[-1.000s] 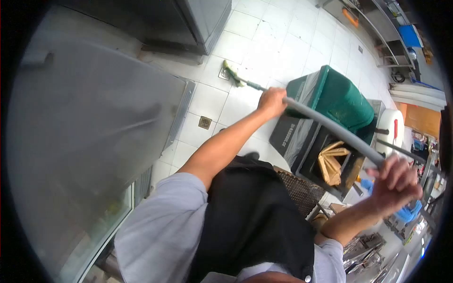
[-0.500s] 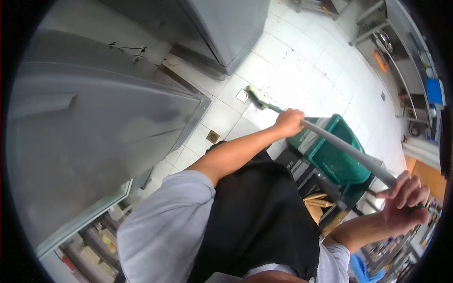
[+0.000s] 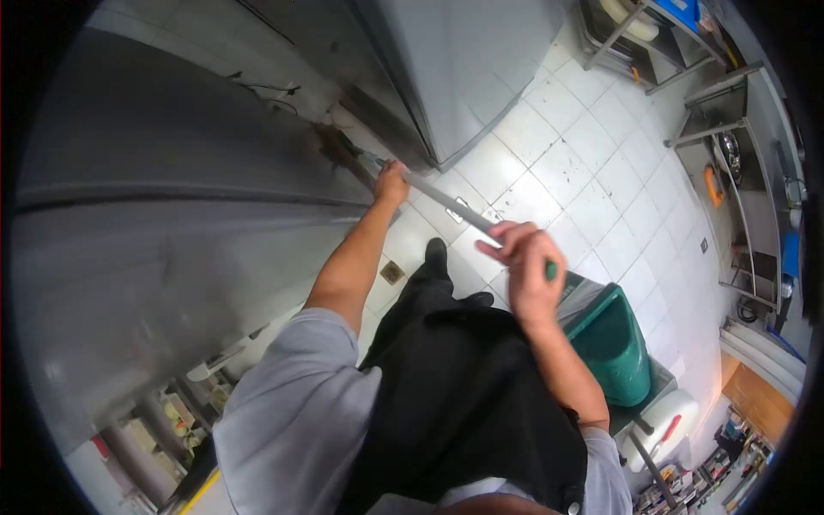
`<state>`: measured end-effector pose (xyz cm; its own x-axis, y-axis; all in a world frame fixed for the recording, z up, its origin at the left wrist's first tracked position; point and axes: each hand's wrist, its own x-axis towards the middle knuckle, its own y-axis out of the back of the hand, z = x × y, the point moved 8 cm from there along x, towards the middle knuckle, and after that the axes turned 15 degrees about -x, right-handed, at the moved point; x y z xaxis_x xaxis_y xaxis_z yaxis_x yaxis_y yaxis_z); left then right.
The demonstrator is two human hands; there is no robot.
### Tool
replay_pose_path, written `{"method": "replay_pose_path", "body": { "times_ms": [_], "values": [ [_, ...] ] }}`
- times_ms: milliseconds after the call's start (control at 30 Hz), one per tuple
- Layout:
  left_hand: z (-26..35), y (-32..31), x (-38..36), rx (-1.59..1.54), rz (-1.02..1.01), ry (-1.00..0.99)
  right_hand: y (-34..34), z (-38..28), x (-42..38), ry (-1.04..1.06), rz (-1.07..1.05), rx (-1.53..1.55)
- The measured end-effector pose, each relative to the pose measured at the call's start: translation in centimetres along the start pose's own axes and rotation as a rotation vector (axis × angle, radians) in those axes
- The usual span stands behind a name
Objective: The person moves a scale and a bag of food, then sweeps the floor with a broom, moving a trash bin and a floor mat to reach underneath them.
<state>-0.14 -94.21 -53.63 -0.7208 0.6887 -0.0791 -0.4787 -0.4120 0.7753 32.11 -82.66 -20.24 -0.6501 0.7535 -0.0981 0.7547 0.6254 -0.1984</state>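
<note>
The left hand (image 3: 391, 183) is wrapped around the gray pole (image 3: 451, 202) low near its head, the right hand (image 3: 534, 262) curled about its upper end, where a green tip (image 3: 550, 270) shows. White tiles (image 3: 549, 197) cover the floor between gray metal cabinets (image 3: 172, 266), a green bin (image 3: 614, 352) and steel shelving (image 3: 755, 146). Half a second ago the pole's head lay on open tiles; now it reaches into the gap between the cabinets.

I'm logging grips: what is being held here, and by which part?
A grey pole: the left hand grips it towards its lower end, the right hand its upper end, beside the green tip.
</note>
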Motion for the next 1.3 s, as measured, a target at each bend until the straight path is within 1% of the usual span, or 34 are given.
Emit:
{"method": "replay_pose_path", "body": {
  "times_ms": [33, 67, 100, 167, 200, 267, 300, 333, 400, 467, 500, 567, 633, 700, 733, 800, 833, 867, 933, 967, 1000, 1033, 1100, 1133, 1167, 1233, 1267, 1300],
  "values": [
    [-1.0, 0.1, 0.5, -0.025, -0.013, 0.054, -1.4, 1.0, 0.1, -0.02, 0.001, 0.034],
    [-1.9, 0.1, 0.9, -0.05, -0.027, 0.109, -2.1, 0.0, 0.4, 0.046, -0.104, -0.08],
    [-1.2, 0.8, 1.1, -0.058, -0.072, 0.089, -2.8, -1.8, 0.8, 0.112, -0.209, -0.193],
    [1.8, 3.4, 1.2, -0.075, -0.162, 0.05, -3.2, -6.4, 2.6, 0.243, -0.337, -0.264],
    [2.5, 4.6, 1.5, -0.139, -0.073, 0.054, -3.8, -8.8, 4.2, 0.472, -0.474, -0.376],
    [3.6, 6.3, 1.6, -0.273, 0.111, 0.066, -5.4, -11.9, 5.8, 0.584, -0.537, -0.32],
    [1.8, 6.3, 2.3, -0.45, 0.238, 0.068, -6.2, -13.1, 6.3, 0.638, -0.574, -0.292],
    [-1.7, 5.1, 3.3, -0.627, 0.367, 0.067, -7.2, -14.2, 6.7, 0.697, -0.602, -0.29],
    [-3.8, 6.2, 4.9, -0.998, 0.586, 0.056, -8.9, -13.9, 7.1, 0.689, -0.58, -0.242],
    [-2.5, 9.3, 6.6, -1.391, 0.753, 0.03, -9.9, -12.4, 7.8, 0.664, -0.535, -0.224],
    [-2.8, 9.6, 7.9, -1.227, 0.795, 0.069, -10.2, -11.1, 8.2, 0.639, -0.452, -0.161],
    [-4.4, 9.8, 10.6, -0.898, 0.863, 0.149, -11.4, -5.5, 9.5, 0.423, -0.186, 0.085],
    [-12.2, 4.6, 12.3, -1.299, 0.829, 0.121, -13.6, 1.3, 10.9, 0.173, -0.073, 0.004],
    [-14.9, 1.7, 11.7, -1.733, 0.777, 0.21, -15.7, 2.8, 10.6, 0.307, -0.354, -0.29],
    [-13.5, 0.7, 9.3, -1.969, 0.755, 0.324, -16.5, 3.2, 10.4, 0.375, -0.494, -0.437],
    [-10.4, 0.2, 6.4, -2.154, 0.744, 0.47, -15.2, 1.7, 9.5, 0.478, -0.595, -0.371],
    [-9.1, 0.4, 5.6, -2.103, 0.767, 0.499, -14.7, 1.0, 8.7, 0.529, -0.646, -0.337],
    [-8.7, 0.5, 5.3, -2.051, 0.788, 0.528, -14.4, 0.8, 8.2, 0.577, -0.628, -0.271],
    [-13.1, -2.5, 6.8, -2.097, 0.862, 0.448, -14.5, 2.9, 7.8, 0.606, -0.565, -0.247],
    [-14.1, -2.6, 6.7, -2.088, 0.877, 0.392, -14.9, 4.4, 7.7, 0.621, -0.534, -0.235],
    [-14.9, -2.7, 6.5, -2.08, 0.891, 0.335, -15.4, 6.2, 7.6, 0.614, -0.515, -0.248],
    [-14.4, -1.6, 5.0, -2.039, 0.883, 0.264, -15.6, 6.7, 8.0, 0.566, -0.516, -0.269],
    [-13.0, 0.0, 4.5, -2.084, 0.914, 0.205, -15.9, 7.8, 8.7, 0.47, -0.519, -0.311],
    [-11.7, 0.7, 5.4, -2.173, 0.955, 0.216, -16.4, 5.1, 8.7, 0.494, -0.511, -0.241],
    [-10.3, 1.3, 6.1, -2.261, 0.996, 0.227, -17.1, 2.8, 8.4, 0.561, -0.536, -0.244],
    [-6.7, 5.6, 6.0, -1.409, 0.98, 0.226, -18.1, -0.2, 7.7, 0.695, -0.583, -0.247],
    [-5.1, 7.2, 6.2, -0.99, 0.931, 0.219, -18.1, -0.1, 7.7, 0.715, -0.543, -0.212],
    [-6.0, 7.1, 7.0, -1.035, 0.949, 0.154, -18.6, 1.0, 8.2, 0.693, -0.525, -0.239]
  ]
}}
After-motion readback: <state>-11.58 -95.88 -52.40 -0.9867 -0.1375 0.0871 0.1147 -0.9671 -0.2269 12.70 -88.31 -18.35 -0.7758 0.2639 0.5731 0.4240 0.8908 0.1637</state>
